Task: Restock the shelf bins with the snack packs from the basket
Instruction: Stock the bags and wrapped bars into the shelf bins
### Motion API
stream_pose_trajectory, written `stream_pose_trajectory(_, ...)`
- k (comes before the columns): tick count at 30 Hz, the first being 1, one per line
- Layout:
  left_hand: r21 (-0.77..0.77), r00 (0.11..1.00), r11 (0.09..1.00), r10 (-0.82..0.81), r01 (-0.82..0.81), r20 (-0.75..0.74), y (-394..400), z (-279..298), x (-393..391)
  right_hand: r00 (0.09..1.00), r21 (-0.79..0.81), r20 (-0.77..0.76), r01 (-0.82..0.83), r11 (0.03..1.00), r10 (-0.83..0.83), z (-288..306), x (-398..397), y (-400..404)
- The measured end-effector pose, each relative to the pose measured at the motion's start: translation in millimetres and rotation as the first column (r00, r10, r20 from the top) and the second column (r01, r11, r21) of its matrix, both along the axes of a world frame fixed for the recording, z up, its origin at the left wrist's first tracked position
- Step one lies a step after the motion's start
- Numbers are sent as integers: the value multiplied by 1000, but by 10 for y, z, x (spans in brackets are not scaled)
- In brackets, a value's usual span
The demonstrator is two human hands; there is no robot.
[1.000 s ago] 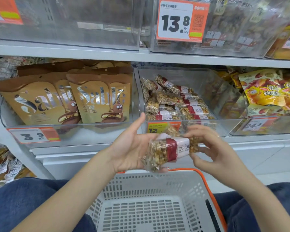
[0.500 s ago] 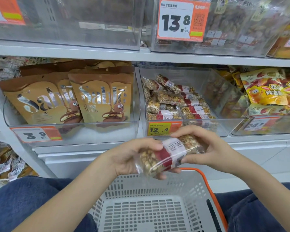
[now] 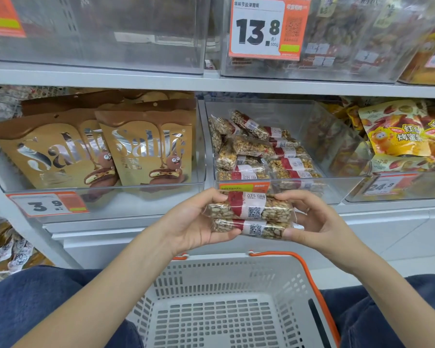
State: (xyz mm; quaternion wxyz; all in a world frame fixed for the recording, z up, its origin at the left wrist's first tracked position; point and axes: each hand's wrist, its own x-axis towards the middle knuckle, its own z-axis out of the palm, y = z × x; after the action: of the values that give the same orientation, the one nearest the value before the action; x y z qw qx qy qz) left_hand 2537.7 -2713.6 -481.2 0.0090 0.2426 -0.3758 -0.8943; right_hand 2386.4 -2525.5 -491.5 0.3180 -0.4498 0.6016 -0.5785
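Two clear-wrapped nut bars (image 3: 249, 214) with red and white labels lie stacked level in front of the shelf edge. My left hand (image 3: 194, 223) grips their left ends and my right hand (image 3: 314, 222) grips their right ends. Just behind them stands a clear bin (image 3: 337, 136) that holds several of the same nut bars (image 3: 259, 151) on its left side. Below my hands sits a white basket (image 3: 226, 305) with an orange handle, and no packs show inside it.
A clear bin (image 3: 98, 192) with brown Sable pouches is to the left, a bin with yellow snack bags (image 3: 399, 131) to the right. Orange price tags hang on the bin fronts. More clear bins stand on the shelf above. My knees in blue jeans flank the basket.
The bars have turned from tilted to level and risen toward the bin's front. My left hand, open under them a second ago, now grips their left ends.
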Motion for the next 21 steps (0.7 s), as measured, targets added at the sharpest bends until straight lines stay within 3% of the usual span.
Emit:
stream_pose_trajectory(10,-1,1000,1000,-6,6,-29,19,11,-71,969,-116,50,248,962,-244,46,92,46)
stream_pose_trajectory(12,-87,998,996,12,-18,-69,-12,18,-63,947,-147,54,322,935,-318,144,48,90)
stream_pose_trajectory(14,-247,987,958,120,-143,-107,-58,41,-55,899,-199,49,437,877,-436,283,-83,173)
stream_pose_trajectory(16,-433,955,851,248,-295,-164,-101,71,-45,807,-253,-46,561,788,-589,424,-306,254)
stream_pose_trajectory(18,-647,925,663,303,-376,-228,-134,64,-40,655,-296,-240,653,697,-716,514,-587,270)
stream_pose_trajectory(21,-907,917,209,250,-364,-311,-168,-47,-63,355,-338,-599,701,628,-718,567,-1018,84)
